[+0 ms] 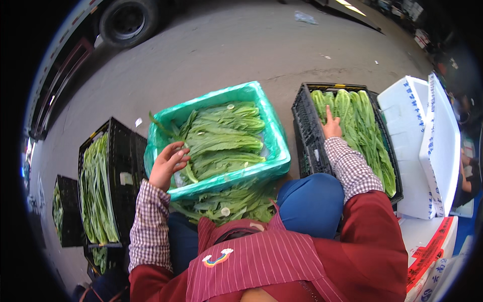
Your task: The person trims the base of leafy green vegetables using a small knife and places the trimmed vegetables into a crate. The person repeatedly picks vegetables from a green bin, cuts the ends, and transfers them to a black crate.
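My left hand (170, 164) hovers over the left rim of a box lined with green plastic film (279, 151). Its fingers are loosely bent and apart, with nothing seen between them. Inside the box, long leafy lettuces (226, 139) lie in a row, cut ends mostly to the right. My right hand (332, 127) touches lettuces (353, 124) in a black plastic crate (311, 139), index finger stretched out. Its other fingers are partly hidden, so a grip cannot be made out. Loose lettuce leaves (234, 204) lie between my knees and the box.
Black crates (126, 170) with leafy greens (97, 192) stand at left. White foam boxes (403, 113), a foam panel (439, 151) and a white carton with red tape (426, 249) crowd the right. A vehicle wheel (128, 22) is at upper left. A plastic bag (305, 17) lies on the concrete floor.
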`<state>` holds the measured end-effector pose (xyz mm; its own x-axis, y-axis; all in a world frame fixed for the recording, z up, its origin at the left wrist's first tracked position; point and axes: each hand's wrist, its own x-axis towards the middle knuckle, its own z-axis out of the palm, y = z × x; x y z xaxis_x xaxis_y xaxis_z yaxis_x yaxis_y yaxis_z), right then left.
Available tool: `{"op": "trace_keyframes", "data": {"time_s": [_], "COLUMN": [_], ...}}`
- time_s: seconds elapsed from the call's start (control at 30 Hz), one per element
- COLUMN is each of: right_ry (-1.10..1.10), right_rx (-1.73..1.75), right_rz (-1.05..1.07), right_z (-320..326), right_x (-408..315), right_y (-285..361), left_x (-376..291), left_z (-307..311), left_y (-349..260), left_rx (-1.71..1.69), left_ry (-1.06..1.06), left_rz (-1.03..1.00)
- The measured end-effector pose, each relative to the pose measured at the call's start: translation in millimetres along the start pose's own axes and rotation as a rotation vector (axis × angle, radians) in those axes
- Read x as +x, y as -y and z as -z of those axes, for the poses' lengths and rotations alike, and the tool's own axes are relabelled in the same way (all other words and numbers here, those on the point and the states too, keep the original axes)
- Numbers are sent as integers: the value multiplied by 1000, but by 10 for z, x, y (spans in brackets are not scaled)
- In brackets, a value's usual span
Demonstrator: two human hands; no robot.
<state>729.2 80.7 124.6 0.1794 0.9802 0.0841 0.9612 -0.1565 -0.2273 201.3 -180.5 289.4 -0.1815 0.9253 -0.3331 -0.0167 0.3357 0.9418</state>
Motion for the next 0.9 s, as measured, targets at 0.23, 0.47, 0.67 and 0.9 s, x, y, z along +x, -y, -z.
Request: {"op": "trace_keyframes", "data": {"time_s": [0.23,0.47,0.67,0.9], "right_ry": [-48,95,122,48], "right_rx": [528,1432,1663,1660], "right_rz": [52,360,432,405], "right_z": [785,1869,2011,1935], "right_x": [-199,-1587,-1674,-1302], "right_y": [247,2319,2457,2115], "left_x": [-355,350,1047,2144], "left_z": [531,718,-428,-1887], "left_y": [195,852,1104,1464], "left_rx": [-40,178,898,1371], "left_ry": [-15,-92,229,343], "left_rz": [-41,216,-177,-545]}}
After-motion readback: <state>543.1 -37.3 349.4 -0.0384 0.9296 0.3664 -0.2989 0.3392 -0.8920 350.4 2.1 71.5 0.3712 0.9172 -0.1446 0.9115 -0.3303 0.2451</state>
